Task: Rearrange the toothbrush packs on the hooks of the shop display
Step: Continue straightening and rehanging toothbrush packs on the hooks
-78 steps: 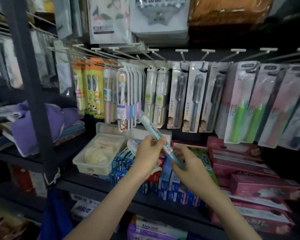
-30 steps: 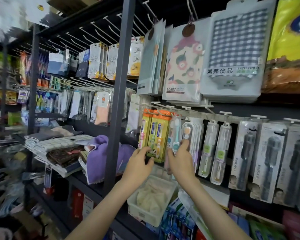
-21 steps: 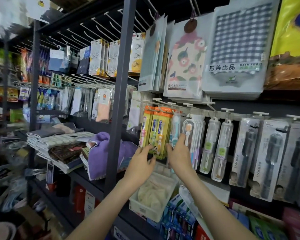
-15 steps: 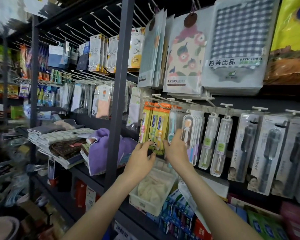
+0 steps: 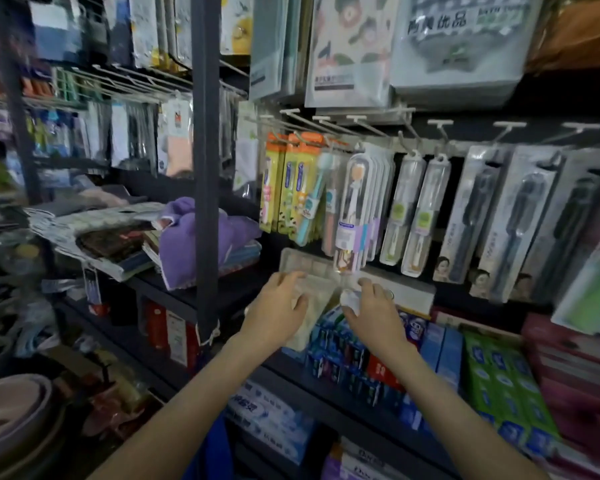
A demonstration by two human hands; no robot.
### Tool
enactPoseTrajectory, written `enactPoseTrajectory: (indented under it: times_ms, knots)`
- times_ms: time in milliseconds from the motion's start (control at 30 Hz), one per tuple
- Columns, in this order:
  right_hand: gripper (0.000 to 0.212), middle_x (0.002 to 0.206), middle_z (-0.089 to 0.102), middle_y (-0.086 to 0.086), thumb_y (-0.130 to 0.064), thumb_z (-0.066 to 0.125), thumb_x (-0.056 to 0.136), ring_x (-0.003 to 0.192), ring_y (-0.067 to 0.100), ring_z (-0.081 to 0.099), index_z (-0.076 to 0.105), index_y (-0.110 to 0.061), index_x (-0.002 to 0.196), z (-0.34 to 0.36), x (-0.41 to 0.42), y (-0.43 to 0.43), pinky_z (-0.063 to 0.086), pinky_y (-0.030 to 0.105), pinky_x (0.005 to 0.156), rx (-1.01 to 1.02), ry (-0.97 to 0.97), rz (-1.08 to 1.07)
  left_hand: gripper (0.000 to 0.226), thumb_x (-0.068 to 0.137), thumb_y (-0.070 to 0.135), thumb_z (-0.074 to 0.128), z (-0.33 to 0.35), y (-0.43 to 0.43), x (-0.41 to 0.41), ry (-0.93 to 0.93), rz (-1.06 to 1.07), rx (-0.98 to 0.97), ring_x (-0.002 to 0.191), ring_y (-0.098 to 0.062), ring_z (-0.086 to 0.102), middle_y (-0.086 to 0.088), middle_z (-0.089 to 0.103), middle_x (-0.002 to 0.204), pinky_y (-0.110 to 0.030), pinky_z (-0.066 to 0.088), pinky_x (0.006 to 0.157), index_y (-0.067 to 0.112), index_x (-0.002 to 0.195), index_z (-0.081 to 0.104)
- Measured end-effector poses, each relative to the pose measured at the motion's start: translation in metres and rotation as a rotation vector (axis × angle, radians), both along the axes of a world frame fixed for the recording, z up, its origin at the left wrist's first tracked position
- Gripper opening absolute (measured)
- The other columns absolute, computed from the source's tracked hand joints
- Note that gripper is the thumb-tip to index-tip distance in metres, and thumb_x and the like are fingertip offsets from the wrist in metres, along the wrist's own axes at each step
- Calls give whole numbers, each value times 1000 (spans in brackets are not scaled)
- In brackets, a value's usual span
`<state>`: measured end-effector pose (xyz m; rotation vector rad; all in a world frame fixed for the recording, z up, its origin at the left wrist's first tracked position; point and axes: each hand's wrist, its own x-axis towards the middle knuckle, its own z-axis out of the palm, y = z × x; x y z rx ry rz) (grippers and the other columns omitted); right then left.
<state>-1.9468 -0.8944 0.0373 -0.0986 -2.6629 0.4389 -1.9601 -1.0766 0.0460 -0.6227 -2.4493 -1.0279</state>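
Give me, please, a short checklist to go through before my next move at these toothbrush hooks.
1. Hang of the teal toothbrush pack: not ok, its lower end tilts left across the yellow packs.
2. Its top properly seated: cannot tell, blurred.
3. Free left hand: ok, fingers relaxed over the plastic tub.
4. Free right hand: cannot tell, its fingers are at a white object.
5. Row of clear-cased packs in line: ok.

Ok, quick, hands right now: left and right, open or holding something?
Left hand: open, fingers relaxed, holding nothing.
Right hand: cannot tell; it is against a white object, grip unclear.
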Motion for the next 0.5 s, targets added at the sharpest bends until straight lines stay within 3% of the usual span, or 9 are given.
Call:
enactPoseTrajectory:
  times_ms: [67, 133, 267, 367, 500]
  knots:
    - [62, 137, 41, 16, -43, 51, 92, 125, 33, 38, 31, -8, 139, -21, 2, 20, 35, 40, 100, 78, -239, -112, 40, 96, 23, 51, -16, 14, 5, -58, -43, -34, 110, -25, 51, -8, 47, 129, -37, 44, 91, 19, 135, 46]
    - [57, 137, 43, 17, -37, 49, 94, 124, 34, 40, 33, -6, 140, -30, 6, 32, 39, 43, 100, 6, -337, -130, 39, 97, 23, 50, -26, 27, 10, -128, -93, -61, 104, -24, 54, -7, 47, 126, -36, 46, 87, 21, 135, 44]
    - [33, 120, 51, 16, -18, 54, 92, 112, 32, 49, 50, -1, 120, -29, 13, 44, 43, 33, 83, -33, -254, -69, 37, 96, 23, 51, -38, 53, 16, -246, -143, -9, 92, -20, 57, -7, 56, 113, -33, 49, 81, 21, 133, 45]
    - [34, 123, 49, 14, -18, 58, 90, 115, 31, 48, 52, -4, 120, -36, 26, 54, 45, 36, 91, -60, -209, -41, 29, 94, 22, 54, -43, 73, 19, -450, -145, 177, 88, -20, 59, -4, 61, 100, -29, 49, 76, 19, 121, 46]
    - [43, 120, 49, 6, -17, 58, 91, 113, 23, 48, 48, -10, 132, -40, 56, 65, 43, 32, 91, -157, -110, -8, 34, 93, 28, 59, -48, 99, 26, -809, -176, 539, 83, -18, 65, -13, 63, 105, -30, 57, 75, 6, 116, 47]
